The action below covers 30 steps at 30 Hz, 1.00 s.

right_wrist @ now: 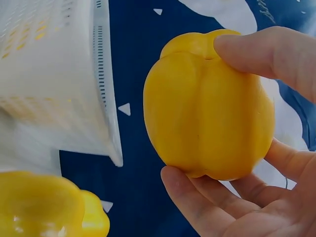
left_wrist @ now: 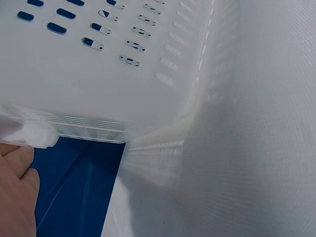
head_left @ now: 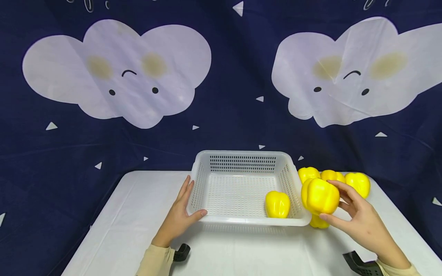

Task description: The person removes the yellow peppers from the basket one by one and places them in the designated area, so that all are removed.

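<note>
My right hand [head_left: 360,216] holds a yellow bell pepper [head_left: 320,196] just off the basket's right side. In the right wrist view, the thumb lies on one end of that pepper [right_wrist: 207,108] and the fingers support the other. A white perforated plastic basket [head_left: 248,220] stands on the table, with one yellow bell pepper [head_left: 277,204] inside, at its front right. At the basket's left side, my left hand [head_left: 177,220] grips the rim, thumb over the front corner and fingers along the outside. Part of those fingers [left_wrist: 17,182] shows beside the rim in the left wrist view.
Right of the basket, several more yellow bell peppers [head_left: 357,184] lie on the white-covered table [head_left: 117,226]. Another pepper [head_left: 319,222] is partly hidden below the held one. A dark blue cloth [head_left: 238,130] with printed clouds hangs behind the table.
</note>
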{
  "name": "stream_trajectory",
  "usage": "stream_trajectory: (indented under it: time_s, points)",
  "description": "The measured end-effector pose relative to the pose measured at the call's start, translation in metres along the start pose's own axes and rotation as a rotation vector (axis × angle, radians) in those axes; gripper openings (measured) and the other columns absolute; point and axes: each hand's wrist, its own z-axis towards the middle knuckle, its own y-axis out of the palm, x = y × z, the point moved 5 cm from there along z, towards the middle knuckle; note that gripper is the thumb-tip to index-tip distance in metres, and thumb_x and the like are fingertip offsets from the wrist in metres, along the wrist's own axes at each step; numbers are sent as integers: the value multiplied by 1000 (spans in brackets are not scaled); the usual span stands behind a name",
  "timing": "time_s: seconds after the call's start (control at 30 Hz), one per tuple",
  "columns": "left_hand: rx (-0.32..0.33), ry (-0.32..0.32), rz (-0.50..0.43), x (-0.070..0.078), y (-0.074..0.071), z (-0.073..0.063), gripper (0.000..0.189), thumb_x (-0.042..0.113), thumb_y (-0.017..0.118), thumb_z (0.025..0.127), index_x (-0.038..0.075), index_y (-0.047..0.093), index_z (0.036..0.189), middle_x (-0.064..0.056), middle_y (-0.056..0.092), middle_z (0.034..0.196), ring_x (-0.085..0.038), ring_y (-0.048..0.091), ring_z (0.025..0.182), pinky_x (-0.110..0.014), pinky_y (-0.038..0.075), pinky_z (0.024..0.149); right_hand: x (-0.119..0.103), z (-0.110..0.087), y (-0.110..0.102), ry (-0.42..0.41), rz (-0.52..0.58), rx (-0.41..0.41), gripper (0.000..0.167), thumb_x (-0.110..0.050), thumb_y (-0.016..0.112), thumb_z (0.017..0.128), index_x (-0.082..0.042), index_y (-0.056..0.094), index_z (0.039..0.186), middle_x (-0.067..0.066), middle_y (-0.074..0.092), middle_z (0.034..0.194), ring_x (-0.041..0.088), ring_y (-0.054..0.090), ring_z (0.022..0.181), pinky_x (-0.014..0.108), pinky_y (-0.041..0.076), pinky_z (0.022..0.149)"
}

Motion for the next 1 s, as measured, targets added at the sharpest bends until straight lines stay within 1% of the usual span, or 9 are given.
stream_trajectory:
  time_s: [0.13, 0.3, 0.37, 0.53, 0.77, 1.0]
  points:
    - [-2, -9, -2, 1, -1, -1, 100, 43, 77, 87, 2, 22, 159, -3, 4, 169, -40, 18, 150, -67, 25, 112, 11, -6, -5, 35, -14, 8, 93, 3, 90, 68, -6, 43, 148, -23, 44, 138, -14, 46, 118, 1, 42, 88]
    - [4, -4, -1, 2, -2, -1, 99, 36, 79, 85, 2, 22, 159, -4, 4, 169, -41, 18, 150, -67, 26, 112, 22, -13, -12, 71, -23, 20, 94, 4, 89, 70, -8, 41, 150, -25, 44, 136, -17, 46, 117, 0, 41, 87]
    - [5, 0, 1, 2, -2, -1, 99, 36, 79, 85, 1, 22, 159, -5, 5, 169, -42, 19, 149, -67, 26, 112, 26, -15, -14, 80, -29, 23, 94, 3, 89, 70, -9, 41, 151, -27, 44, 135, -18, 45, 117, 0, 41, 86]
    - [6, -2, 0, 1, -1, -1, 100, 41, 78, 85, 3, 23, 159, -4, 5, 169, -42, 19, 149, -68, 26, 111, 36, -20, -18, 84, -39, 22, 95, 2, 89, 71, -8, 40, 151, -28, 43, 134, -19, 44, 117, 0, 40, 86]
    - [9, 7, 1, 0, -1, 0, 99, 34, 80, 85, 4, 23, 159, -2, 4, 169, -41, 20, 149, -68, 28, 110, 50, -24, -21, 69, -18, 20, 97, 9, 88, 68, -5, 40, 151, -27, 43, 135, -18, 43, 118, 0, 40, 87]
    - [8, 6, -7, 0, -1, -1, 98, 36, 79, 85, 3, 23, 159, -2, 5, 169, -40, 20, 149, -68, 27, 111, 66, -27, -25, 76, -20, 6, 96, 11, 86, 69, -2, 38, 150, -27, 44, 134, -16, 41, 119, -1, 39, 86]
